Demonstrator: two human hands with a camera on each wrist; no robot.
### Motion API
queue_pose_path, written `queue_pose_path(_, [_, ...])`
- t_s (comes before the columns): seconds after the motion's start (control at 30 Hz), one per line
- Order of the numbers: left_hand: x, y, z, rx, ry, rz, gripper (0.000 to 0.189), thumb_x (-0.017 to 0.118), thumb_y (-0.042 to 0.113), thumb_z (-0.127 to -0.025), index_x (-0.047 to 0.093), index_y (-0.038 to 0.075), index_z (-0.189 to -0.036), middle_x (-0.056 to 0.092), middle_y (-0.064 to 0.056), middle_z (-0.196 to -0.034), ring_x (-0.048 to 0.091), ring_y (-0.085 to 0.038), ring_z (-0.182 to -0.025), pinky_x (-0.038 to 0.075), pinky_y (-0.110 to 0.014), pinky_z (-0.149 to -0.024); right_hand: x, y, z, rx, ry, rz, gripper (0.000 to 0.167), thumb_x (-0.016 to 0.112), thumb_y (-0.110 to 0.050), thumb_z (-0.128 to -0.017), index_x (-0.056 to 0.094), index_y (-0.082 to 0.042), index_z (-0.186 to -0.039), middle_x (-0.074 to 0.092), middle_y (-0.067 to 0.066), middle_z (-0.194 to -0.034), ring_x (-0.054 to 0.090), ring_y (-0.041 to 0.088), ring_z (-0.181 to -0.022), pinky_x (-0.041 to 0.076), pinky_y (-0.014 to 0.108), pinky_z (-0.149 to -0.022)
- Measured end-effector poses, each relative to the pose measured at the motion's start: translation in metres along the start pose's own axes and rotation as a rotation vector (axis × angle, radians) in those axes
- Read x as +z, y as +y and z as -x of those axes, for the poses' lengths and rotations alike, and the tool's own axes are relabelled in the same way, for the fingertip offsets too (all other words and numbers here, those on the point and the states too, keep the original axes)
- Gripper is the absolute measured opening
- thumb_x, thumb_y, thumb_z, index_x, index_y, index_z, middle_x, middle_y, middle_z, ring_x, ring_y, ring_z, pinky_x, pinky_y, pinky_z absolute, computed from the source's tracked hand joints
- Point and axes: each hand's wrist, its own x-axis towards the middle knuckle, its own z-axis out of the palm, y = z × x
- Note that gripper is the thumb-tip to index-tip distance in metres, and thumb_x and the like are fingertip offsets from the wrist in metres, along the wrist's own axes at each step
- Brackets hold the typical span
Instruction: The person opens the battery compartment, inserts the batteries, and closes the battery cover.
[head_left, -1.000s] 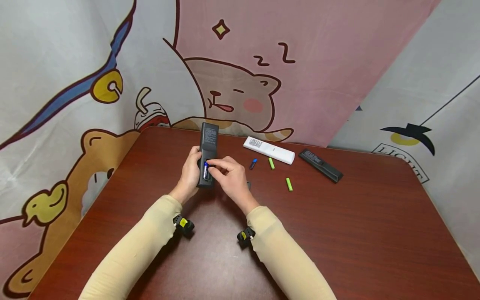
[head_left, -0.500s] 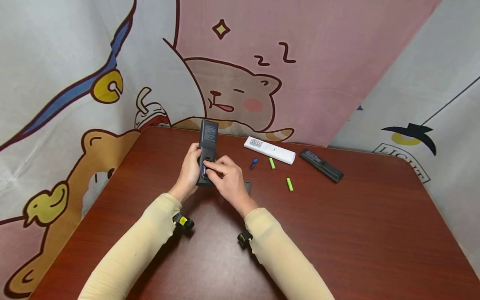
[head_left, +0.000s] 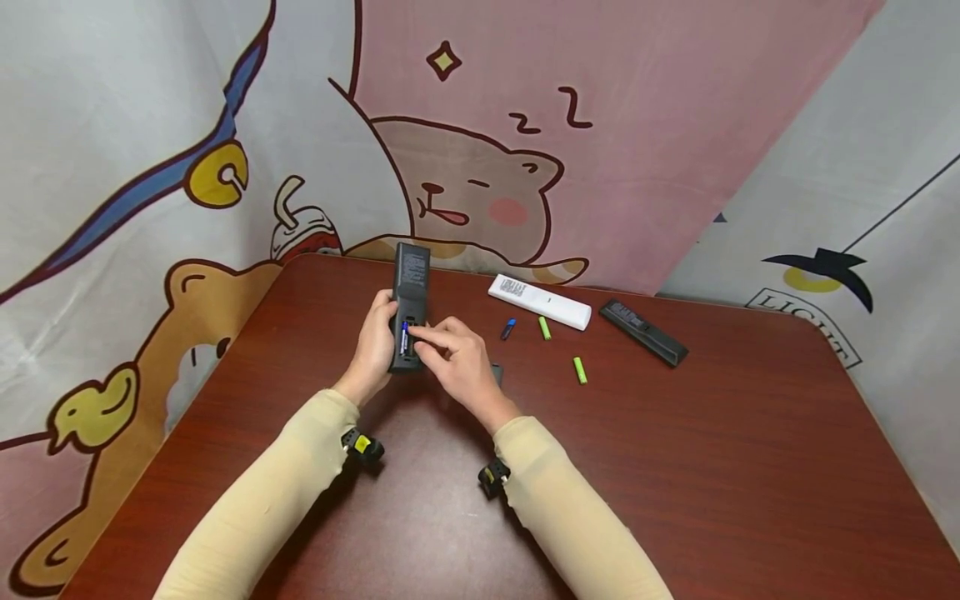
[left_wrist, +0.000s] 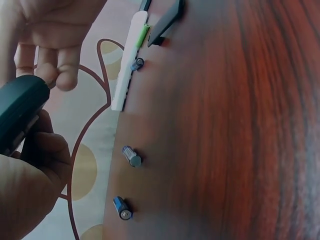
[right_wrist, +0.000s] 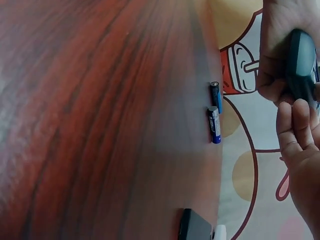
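My left hand [head_left: 372,343] grips a dark grey remote control [head_left: 412,275], held up with its back toward me and its battery compartment uncovered. A blue and silver battery [head_left: 404,340] lies in the left side of the compartment. My right hand [head_left: 467,362] reaches in from the right, its index fingertip touching beside the upper end of that battery and its thumb at the compartment's edge. In the right wrist view the remote's rounded end [right_wrist: 301,65] hides the compartment. Behind the right hand, a small dark cover [head_left: 497,374] lies on the table, partly hidden.
A white remote [head_left: 540,302] and a second dark remote [head_left: 643,332] lie at the back. Near them are a blue and black battery [head_left: 508,329] and two green batteries [head_left: 544,327]. The wrist views show two more batteries [left_wrist: 132,156] beyond the held remote.
The held remote has shifted slightly left. My right index finger pressed over the battery half a second ago; now it sits to the side, and the battery's blue end shows again.
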Motion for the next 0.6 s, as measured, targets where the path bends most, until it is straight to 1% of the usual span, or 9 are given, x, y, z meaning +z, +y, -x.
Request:
queue_pose_path(0.17, [-0.0041, -0.0006, 0.0004, -0.001, 0.023, -0.016, 0.032, 0.021, 0.017, -0.108, 0.043, 0.006, -0.129, 0.056, -0.013, -0.096, 0.062, -0.016, -0.075, 0.053, -0.028, -0.065, -0.0015, 0.0022, 0.0016, 0.011, 0.018, 0.006, 0.025, 0.073, -0.008, -0.095, 0.079, -0.010, -0.119, 0.067, 0.007, -0.093, 0.059, 0.016, -0.075, 0.051, 0.025, -0.067])
queue_pose_path(0.23, [-0.0055, -0.0007, 0.0005, -0.011, 0.029, -0.016, 0.032, 0.020, 0.018, -0.108, 0.043, 0.007, -0.128, 0.056, -0.012, -0.095, 0.062, -0.015, -0.074, 0.054, -0.029, -0.064, -0.0021, 0.0027, 0.0018, 0.008, 0.024, 0.004, 0.025, 0.073, -0.008, -0.095, 0.079, -0.009, -0.119, 0.067, 0.007, -0.093, 0.059, 0.016, -0.075, 0.049, 0.023, -0.067])
queue_pose_path(0.4, [-0.0076, -0.0005, 0.0009, -0.032, 0.029, 0.002, 0.030, 0.020, 0.018, -0.109, 0.042, 0.010, -0.126, 0.058, -0.011, -0.092, 0.062, -0.016, -0.069, 0.055, -0.031, -0.061, -0.0034, 0.0053, 0.0015, -0.007, 0.051, 0.006, 0.021, 0.074, -0.006, -0.094, 0.080, -0.007, -0.114, 0.069, 0.007, -0.091, 0.060, 0.016, -0.075, 0.050, 0.024, -0.067])
queue_pose_path(0.53, [-0.0095, -0.0008, 0.0012, -0.027, 0.032, 0.009, 0.029, 0.020, 0.017, -0.109, 0.042, 0.009, -0.125, 0.060, -0.010, -0.089, 0.062, -0.016, -0.070, 0.054, -0.030, -0.062, -0.0049, 0.0078, 0.0020, 0.010, 0.057, 0.012, 0.019, 0.073, -0.005, -0.094, 0.080, -0.007, -0.111, 0.070, 0.006, -0.092, 0.061, 0.015, -0.077, 0.052, 0.028, -0.068])
queue_pose_path(0.6, [-0.0106, -0.0012, 0.0012, -0.028, 0.034, 0.019, 0.029, 0.019, 0.018, -0.109, 0.042, 0.011, -0.124, 0.061, -0.009, -0.088, 0.063, -0.016, -0.071, 0.054, -0.030, -0.063, -0.0056, 0.0087, 0.0023, 0.025, 0.050, 0.020, 0.018, 0.072, -0.006, -0.094, 0.080, -0.007, -0.110, 0.070, 0.006, -0.093, 0.062, 0.015, -0.079, 0.052, 0.028, -0.069])
